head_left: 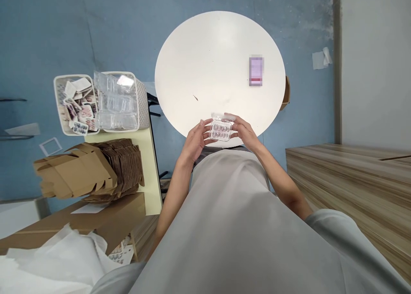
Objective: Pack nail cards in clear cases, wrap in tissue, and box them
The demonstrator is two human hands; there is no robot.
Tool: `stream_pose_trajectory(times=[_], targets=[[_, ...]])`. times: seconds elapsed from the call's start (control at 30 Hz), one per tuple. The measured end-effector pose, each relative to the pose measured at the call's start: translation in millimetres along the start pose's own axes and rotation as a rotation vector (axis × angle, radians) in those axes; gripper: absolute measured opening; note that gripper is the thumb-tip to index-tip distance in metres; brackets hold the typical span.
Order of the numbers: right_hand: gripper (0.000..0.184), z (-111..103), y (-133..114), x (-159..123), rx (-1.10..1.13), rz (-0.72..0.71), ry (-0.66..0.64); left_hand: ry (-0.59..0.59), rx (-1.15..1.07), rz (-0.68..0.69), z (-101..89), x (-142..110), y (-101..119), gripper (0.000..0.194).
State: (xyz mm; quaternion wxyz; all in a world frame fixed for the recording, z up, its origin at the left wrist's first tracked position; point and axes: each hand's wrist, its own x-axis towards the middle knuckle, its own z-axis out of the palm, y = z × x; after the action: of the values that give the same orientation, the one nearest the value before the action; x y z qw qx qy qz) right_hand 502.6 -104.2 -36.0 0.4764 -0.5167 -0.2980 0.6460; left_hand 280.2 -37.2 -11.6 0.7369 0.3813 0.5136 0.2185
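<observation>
A small clear plastic case point(220, 128) with rows of small patterned pieces inside sits between my two hands at the near edge of the round white table point(205, 62). My left hand point(196, 139) grips its left side with curled fingers. My right hand point(244, 130) holds its right side, fingers closed on the edge. The case's lid appears slightly raised at the back.
A purple phone point(256, 70) lies on the table's right part. To the left, a side table holds a white basket of printed cards point(74, 104), a basket of clear cases point(118, 101) and a stack of folded cardboard boxes point(93, 169). A wooden surface point(349, 187) stands at the right.
</observation>
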Motion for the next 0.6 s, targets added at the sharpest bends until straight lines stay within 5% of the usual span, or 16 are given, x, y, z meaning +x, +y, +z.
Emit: stream_pose_trajectory(times=[0.17,0.37,0.6], targets=[[0.043,-1,-4,-3,-0.068,-0.063,-0.041,-0.015,0.036,0.055,0.4,-3,-8,0.081],[0.109,10,16,3,-0.035,0.123,-0.019,0.031,0.042,0.146,-0.3,11,-23,0.088],[0.112,25,28,15,-0.03,0.155,0.021,0.124,0.078,0.218,-6.9,24,-35,0.087]])
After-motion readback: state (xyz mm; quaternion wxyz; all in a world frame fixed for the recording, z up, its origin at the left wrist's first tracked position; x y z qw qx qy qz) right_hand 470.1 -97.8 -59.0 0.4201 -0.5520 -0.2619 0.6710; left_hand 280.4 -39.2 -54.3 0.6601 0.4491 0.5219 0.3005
